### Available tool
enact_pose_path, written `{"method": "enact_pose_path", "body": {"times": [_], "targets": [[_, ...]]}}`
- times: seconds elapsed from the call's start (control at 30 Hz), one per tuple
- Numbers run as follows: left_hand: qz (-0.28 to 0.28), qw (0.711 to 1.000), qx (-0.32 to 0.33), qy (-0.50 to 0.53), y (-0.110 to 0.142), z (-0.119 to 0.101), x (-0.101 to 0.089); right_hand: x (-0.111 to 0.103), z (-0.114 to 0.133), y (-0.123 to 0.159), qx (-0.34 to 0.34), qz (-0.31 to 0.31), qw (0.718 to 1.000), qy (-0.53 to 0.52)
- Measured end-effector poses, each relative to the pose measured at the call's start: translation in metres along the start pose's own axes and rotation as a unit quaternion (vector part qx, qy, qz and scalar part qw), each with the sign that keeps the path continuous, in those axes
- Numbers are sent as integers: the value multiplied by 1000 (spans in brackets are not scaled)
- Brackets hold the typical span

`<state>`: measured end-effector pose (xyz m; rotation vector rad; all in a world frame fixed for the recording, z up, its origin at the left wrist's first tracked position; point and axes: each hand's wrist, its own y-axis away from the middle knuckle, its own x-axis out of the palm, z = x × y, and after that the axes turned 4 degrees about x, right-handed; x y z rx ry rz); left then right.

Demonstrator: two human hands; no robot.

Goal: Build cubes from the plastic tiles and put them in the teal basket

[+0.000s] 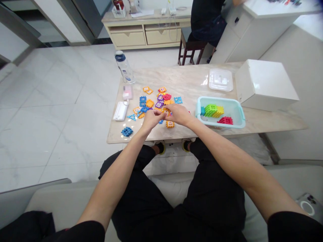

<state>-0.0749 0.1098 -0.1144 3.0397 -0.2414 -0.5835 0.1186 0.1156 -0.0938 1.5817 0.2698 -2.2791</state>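
Lighting bright and even, diffuse, with no single source visible. Shadows faint and soft. Glare noted on the clear plastic lid (220, 80), with a milder sheen on the marble floor tiles (50, 87). Plastic building pieces (149, 103) acceptably sharp. Wide-angle bowing evident toward frame edges; top right corner smeared and out of focus. One pixelated patch (127, 92) obscures an item on the desk (191, 79).
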Motion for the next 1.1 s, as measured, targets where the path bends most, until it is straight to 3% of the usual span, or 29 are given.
{"method": "enact_pose_path", "body": {"times": [0.13,0.23,0.4,0.97,1.03,1.1], "targets": [[-71,994,41,-73,-1,-7,0,12,1,3,71,74,991,90],[-73,995,38,-64,0,-13,-2,24,-3,2,81,123,981,126],[-75,995,48,-46,0,-15,-7,36,-8,0,67,151,975,148],[-78,993,52,-69,-5,-14,-13,44,-1,4,43,167,973,152],[-82,993,64,-57,-6,-18,-15,37,0,1,47,166,974,150],[-83,992,96,-22,3,-33,-22,15,4,6,50,140,980,132]]}}
